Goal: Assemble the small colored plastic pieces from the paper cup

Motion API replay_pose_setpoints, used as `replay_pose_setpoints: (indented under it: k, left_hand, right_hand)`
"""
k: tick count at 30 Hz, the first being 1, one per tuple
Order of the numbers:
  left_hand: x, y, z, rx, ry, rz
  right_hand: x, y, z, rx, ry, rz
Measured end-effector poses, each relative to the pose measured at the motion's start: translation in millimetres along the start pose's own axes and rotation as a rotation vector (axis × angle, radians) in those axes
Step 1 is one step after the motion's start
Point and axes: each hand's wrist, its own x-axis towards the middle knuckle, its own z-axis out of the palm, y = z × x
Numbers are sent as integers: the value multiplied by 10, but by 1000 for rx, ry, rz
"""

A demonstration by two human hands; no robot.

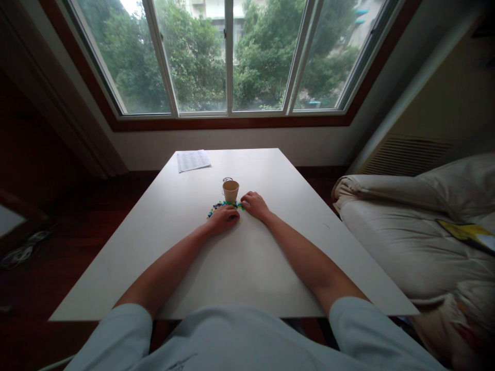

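A small tan paper cup stands upright near the middle of the white table. Just in front of it lies a little heap of small coloured pieces, blue, green and yellow. My left hand rests on the near side of the heap with its fingers curled down onto the pieces. My right hand lies at the heap's right end, beside the cup, fingers bent and touching the pieces. What either hand holds under its fingers is hidden.
A printed sheet of paper lies at the table's far left corner. A small dark object sits behind the cup. A cushioned sofa with a yellow item stands to the right. A wide window fills the far wall.
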Motion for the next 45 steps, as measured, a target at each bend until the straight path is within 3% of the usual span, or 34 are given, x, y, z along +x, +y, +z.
replay_pose_setpoints:
  k: [45]
  left_hand:
    - [7, -28, 32, 2, 0, -1]
  right_hand:
    - [10, 23, 17, -1, -6, 4]
